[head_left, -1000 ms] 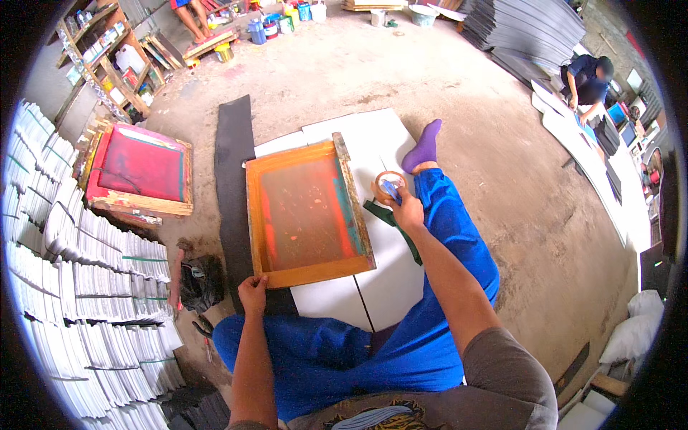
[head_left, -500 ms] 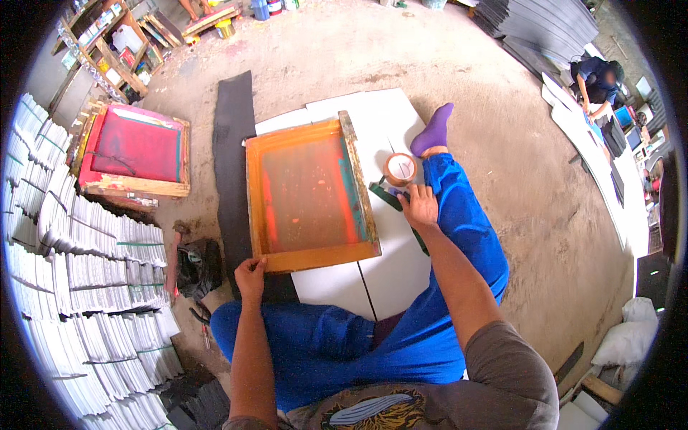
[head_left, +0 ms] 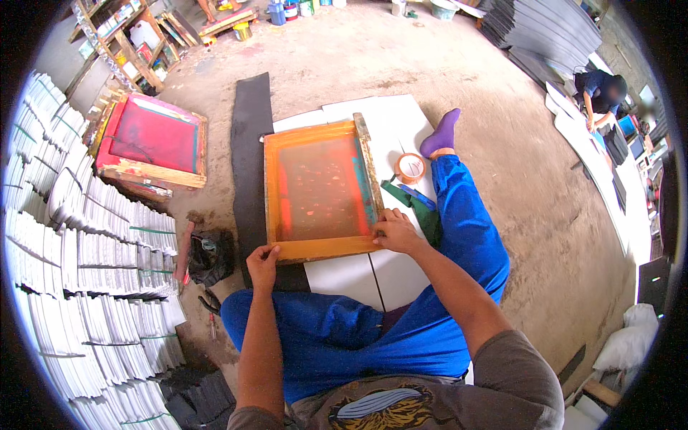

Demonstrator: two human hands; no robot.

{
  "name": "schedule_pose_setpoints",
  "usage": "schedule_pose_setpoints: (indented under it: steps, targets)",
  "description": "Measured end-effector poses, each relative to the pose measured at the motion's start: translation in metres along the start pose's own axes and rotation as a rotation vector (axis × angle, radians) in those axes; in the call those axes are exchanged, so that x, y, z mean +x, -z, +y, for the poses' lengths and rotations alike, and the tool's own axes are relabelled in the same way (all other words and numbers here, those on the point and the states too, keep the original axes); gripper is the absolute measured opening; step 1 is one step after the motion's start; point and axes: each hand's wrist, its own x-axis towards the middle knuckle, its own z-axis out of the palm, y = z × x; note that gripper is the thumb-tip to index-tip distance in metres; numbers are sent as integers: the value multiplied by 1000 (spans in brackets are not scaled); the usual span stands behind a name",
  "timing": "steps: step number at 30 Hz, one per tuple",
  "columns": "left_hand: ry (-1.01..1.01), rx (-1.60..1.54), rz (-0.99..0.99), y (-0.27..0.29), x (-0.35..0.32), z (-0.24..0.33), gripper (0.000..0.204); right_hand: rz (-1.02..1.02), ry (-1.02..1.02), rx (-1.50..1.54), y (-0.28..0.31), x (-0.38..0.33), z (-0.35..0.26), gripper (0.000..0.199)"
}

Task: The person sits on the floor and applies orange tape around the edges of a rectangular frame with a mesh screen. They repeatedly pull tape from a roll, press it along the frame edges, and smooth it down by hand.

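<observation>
On the floor, atop white boards (head_left: 401, 122): wooden screen frame (head_left: 320, 188).
Left hand (head_left: 263, 259) gripping near-left corner, right hand (head_left: 393, 231) clasping near-right corner; tape roll (head_left: 411, 167) just beside.

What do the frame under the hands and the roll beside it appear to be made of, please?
The screen frame looks like bare wood, orange-stained, its mesh a fine translucent fabric. The tape roll seems glossy brown plastic tape on a pale core, probably card.

Screen-print workshop, bare dirt/concrete floor (head_left: 502, 208). Wooden mesh frame (head_left: 319, 190) on white boards (head_left: 387, 122), 2nd red frame (head_left: 154, 140) nearby, stacks of bundled white sheets (head_left: 93, 272) left, paint tubs (head_left: 283, 11) at back, co-worker (head_left: 598, 89) w/ boards far right.
</observation>
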Motion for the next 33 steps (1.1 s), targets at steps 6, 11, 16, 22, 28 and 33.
schedule_pose_setpoints:
  steps: [6, 11, 16, 22, 28, 33]
  targets:
    - [-39, -125, -1, 5, 3, -5, 19, -88, 32, 110, 5, 3, 9, 18]
    - [-49, -191, -9, 9, 11, 6, 18, -121, -114, 680, 14, -5, 15, 19]
    - [-1, -244, -38, 14, 19, 32, 16, -142, -126, 1053, 42, -1, 3, 16]
    - [-1, -263, -70, 26, 42, 19, 16, -78, -266, 1009, 54, 6, -13, 19]
    - [153, -298, -152, 32, 46, 12, 15, -123, -328, 830, 37, 4, -2, 15]
    - [211, -210, -162, 29, 47, 7, 16, -69, -391, 1017, 23, 3, 2, 11]
